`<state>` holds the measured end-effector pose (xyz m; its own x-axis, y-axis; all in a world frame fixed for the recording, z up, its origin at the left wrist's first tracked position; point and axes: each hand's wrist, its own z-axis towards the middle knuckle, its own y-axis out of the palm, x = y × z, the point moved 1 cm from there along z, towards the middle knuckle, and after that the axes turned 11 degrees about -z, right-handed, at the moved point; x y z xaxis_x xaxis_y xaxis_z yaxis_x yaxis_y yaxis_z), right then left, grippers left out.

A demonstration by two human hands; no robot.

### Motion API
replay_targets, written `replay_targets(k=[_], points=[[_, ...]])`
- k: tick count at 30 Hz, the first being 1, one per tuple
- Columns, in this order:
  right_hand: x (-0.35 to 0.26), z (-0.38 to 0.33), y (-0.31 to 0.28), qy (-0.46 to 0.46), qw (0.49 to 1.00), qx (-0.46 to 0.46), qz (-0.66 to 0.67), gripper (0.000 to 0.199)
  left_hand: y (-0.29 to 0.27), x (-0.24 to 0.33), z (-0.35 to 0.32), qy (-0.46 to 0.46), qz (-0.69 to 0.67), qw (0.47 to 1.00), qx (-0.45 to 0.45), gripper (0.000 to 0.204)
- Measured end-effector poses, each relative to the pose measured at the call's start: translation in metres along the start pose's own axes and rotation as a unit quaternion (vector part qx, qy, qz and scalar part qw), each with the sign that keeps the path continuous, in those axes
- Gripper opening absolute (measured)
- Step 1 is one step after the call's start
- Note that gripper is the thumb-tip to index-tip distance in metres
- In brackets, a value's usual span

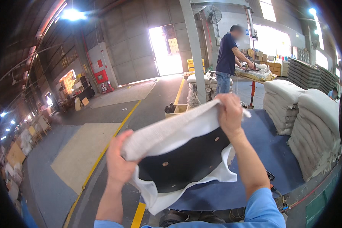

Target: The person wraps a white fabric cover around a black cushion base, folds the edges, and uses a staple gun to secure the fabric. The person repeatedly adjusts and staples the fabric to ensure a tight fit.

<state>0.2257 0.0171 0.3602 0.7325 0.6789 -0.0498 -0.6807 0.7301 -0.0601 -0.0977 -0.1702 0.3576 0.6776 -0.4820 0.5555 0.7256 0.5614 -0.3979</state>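
I hold a white fabric cover (171, 131) up in front of me, stretched between both hands. My left hand (118, 159) grips its lower left edge. Up at the right, my right hand (229, 112) grips its top edge. Inside the cover sits a black curved panel (186, 157) with small round holes, its lower part wrapped by white cloth. Beneath it lies a blue-topped work table (269, 152).
Tall stacks of white padded pieces (315, 125) stand to the right of the table. A person in a dark blue shirt (227, 57) works at a bench behind. A grey pillar (195, 49) stands ahead. Yellow floor lines (102, 152) run along the open aisle at left.
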Motion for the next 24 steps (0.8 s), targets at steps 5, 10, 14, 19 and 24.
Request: replay_targets(k=[5,10,14,19,24], points=[[0.008,-0.049,0.009,-0.013,0.997,-0.065,-0.027,0.025,0.031,-0.027,-0.012,-0.027,0.053,0.998,-0.036,0.065],[-0.017,-0.080,-0.016,0.365,0.895,-0.043,0.253,0.027,0.031,-0.028,-0.008,-0.060,0.066,0.995,-0.048,0.064],[-0.060,-0.081,-0.021,0.541,0.615,-0.270,0.506,0.036,0.025,-0.018,-0.009,-0.070,0.067,0.993,-0.065,0.067],[-0.061,-0.057,-0.007,0.585,0.509,-0.318,0.546,0.050,0.028,0.018,0.002,-0.009,0.156,0.976,-0.154,0.069],[-0.067,-0.044,-0.003,0.572,0.533,-0.363,0.507,0.056,0.042,0.047,0.021,0.157,0.191,0.941,-0.232,0.070]])
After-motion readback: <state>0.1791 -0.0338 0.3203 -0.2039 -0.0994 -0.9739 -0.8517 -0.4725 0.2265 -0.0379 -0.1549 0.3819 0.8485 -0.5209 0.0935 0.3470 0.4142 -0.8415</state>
